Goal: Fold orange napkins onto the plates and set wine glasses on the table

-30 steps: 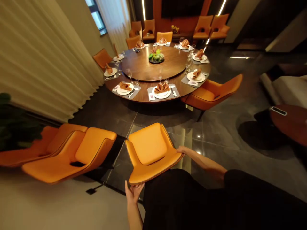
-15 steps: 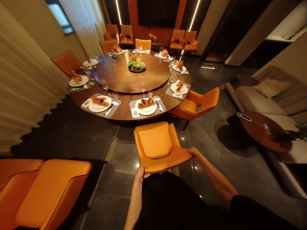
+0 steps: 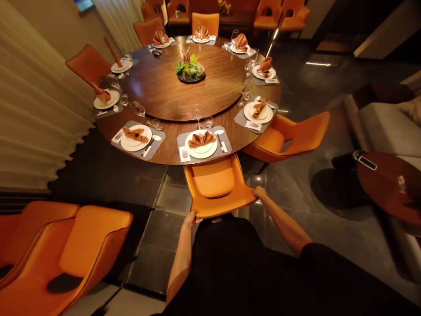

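Both my hands grip an orange chair (image 3: 217,204) by the upper edge of its backrest. My left hand (image 3: 190,218) is closed round the left corner, and my right hand (image 3: 259,192) round the right corner. The front of the chair's seat reaches under the edge of the round wooden table (image 3: 158,154), which hides it. Just above the seat, on the table, a white plate (image 3: 201,153) with a folded brown napkin (image 3: 201,139) lies on a grey placemat (image 3: 226,136). Glasses (image 3: 198,120) stand behind that plate.
A second orange chair (image 3: 296,136) stands at the table to the right. More orange chairs (image 3: 95,237) are at the lower left. A low brown table (image 3: 388,184) and a sofa (image 3: 381,118) are at the right. A plant arrangement (image 3: 190,68) sits on the table's turntable.
The chair has moved forward with my hands on it, and its seat front has gone under the table edge. My view has come closer to the table and tilted down.
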The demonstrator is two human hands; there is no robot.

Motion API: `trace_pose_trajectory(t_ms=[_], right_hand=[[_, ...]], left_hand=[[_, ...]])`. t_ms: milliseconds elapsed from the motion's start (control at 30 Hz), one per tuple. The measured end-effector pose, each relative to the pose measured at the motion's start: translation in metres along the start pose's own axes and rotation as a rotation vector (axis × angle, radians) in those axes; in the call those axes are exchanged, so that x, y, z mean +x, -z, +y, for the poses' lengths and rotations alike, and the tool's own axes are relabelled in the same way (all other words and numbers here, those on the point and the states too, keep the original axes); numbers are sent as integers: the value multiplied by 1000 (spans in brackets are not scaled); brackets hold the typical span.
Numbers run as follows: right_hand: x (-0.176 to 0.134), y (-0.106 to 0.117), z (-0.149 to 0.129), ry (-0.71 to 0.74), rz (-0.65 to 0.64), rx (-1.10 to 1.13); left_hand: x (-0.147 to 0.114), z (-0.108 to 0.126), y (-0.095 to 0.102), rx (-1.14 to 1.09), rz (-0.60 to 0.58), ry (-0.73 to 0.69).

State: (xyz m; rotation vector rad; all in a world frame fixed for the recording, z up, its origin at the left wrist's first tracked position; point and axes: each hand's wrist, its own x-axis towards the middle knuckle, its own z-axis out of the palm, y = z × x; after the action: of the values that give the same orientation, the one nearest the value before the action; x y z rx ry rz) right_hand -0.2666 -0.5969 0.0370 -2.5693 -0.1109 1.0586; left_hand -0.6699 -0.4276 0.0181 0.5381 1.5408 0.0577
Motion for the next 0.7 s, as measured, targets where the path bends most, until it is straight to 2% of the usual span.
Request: trace_pose_trajectory(t_ms=[200, 367, 500, 600, 700], right_hand=[[16, 4, 8, 8, -18, -101], [21, 4, 19, 34, -51, -182], [15, 7, 15, 47, -79, -315], [1, 10, 12, 105, -95, -446], [-4, 14, 16, 236, -77, -619]], left_hand=[[-18, -6, -6, -21, 37, -17], [-28, -26, -8, -60, 72, -27], [-27, -42, -7, -97, 62, -37], [-24, -62, 8, -205, -11, -26], [-23, -98, 47, -418, -37, -46]])
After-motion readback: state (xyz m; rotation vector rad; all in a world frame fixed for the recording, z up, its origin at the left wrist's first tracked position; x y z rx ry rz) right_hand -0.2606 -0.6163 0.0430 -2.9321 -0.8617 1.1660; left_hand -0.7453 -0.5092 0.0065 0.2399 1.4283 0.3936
